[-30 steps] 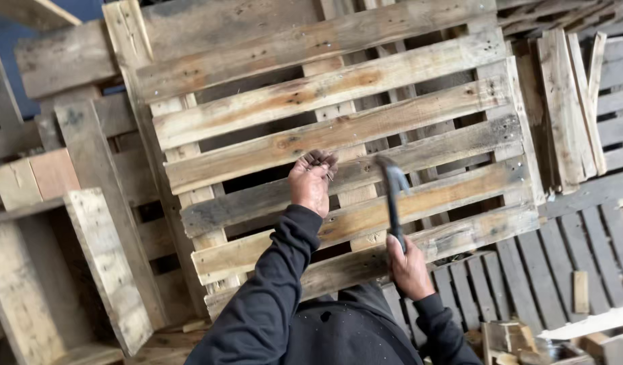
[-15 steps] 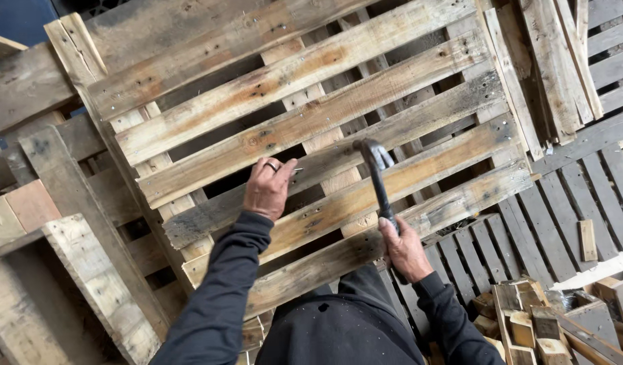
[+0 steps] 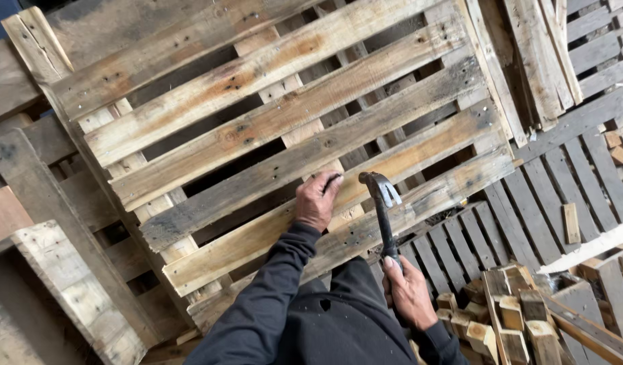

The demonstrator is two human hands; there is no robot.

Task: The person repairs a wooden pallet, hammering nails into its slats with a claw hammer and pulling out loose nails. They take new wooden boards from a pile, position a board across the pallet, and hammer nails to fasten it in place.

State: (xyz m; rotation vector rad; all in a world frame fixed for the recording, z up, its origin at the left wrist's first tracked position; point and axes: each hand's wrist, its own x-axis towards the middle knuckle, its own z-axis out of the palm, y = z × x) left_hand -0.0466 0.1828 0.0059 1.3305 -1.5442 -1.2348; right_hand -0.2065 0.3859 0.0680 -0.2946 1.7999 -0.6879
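1. Up front, a weathered wooden pallet [image 3: 271,128] leans tilted across most of the view, its slats running from lower left to upper right with dark gaps between them.
2. Resting on one of the lower slats is the left hand [image 3: 318,201], fingers curled against the wood; something small and dark shows at the fingertips, too small to tell what it is.
3. Just beside it, the right hand [image 3: 409,292] is clenched round the lower handle of a claw hammer [image 3: 382,209].
4. Standing nearly upright, the hammer has its dark metal head close to the pallet slat, just right of the left hand; whether the head touches the wood cannot be told.
5. Dark sleeves [image 3: 271,297] cover both arms and fill the bottom middle of the view.
6. Behind and to the right, another pallet of grey slats [image 3: 575,155] lies flat, with loose boards [image 3: 538,54] propped at the upper right.
7. Piled at the lower right, just beside the right hand, are short cut wooden blocks [image 3: 508,321].
8. On the left, more pallets and a pale thick board [image 3: 75,290] crowd against the tilted pallet's edge.
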